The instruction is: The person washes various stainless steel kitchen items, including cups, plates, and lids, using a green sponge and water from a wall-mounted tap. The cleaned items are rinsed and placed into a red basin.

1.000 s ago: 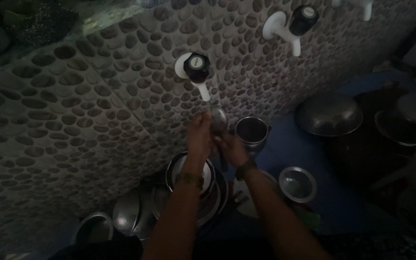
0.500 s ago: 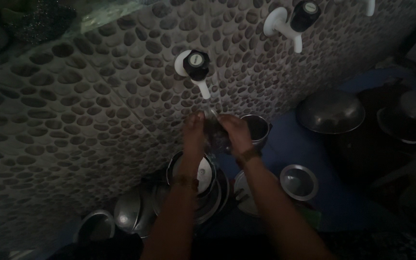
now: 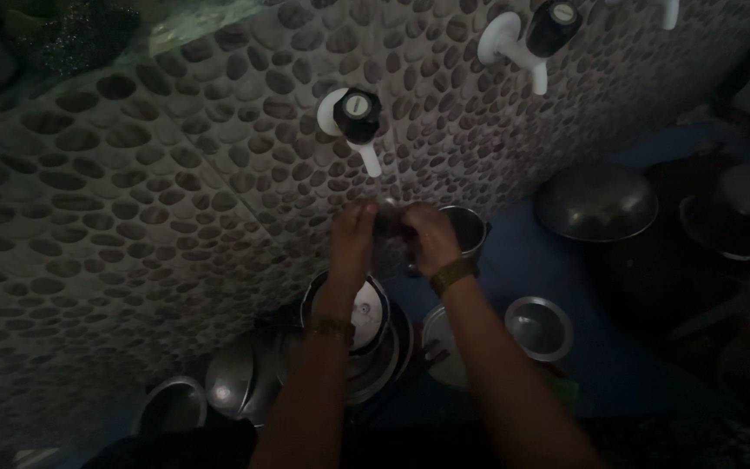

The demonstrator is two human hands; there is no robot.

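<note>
Two hands meet under the tap point(image 3: 359, 122): my left hand point(image 3: 353, 233) and my right hand point(image 3: 427, 239) are both curled around a small steel cup point(image 3: 390, 215), held up close to the pebble-tiled wall point(image 3: 132, 226) just below the spout. The light is dim, so I cannot tell how firmly the fingers close on it, only that both hands wrap it and neither is spread open.

Wet steel is slippery, and I judge the main risk is the cup sliding out of my fingers. Right beneath it sits a stack of steel plates and lids point(image 3: 362, 334), so a drop would clang onto them and could knock them sideways into the round pots point(image 3: 236, 382) beside them. A steel tumbler point(image 3: 463, 230) stands just beside my right hand; a careless swing of that wrist could tip it over. The small bowl point(image 3: 538, 326) lies on the blue floor point(image 3: 618, 365) near my right forearm, and an elbow moving back could catch it.

With the tap so near above, lifting the cup too high could knock its rim on the spout. Poor light also makes it easy to miss dirt or misjudge where I put things down.
</note>
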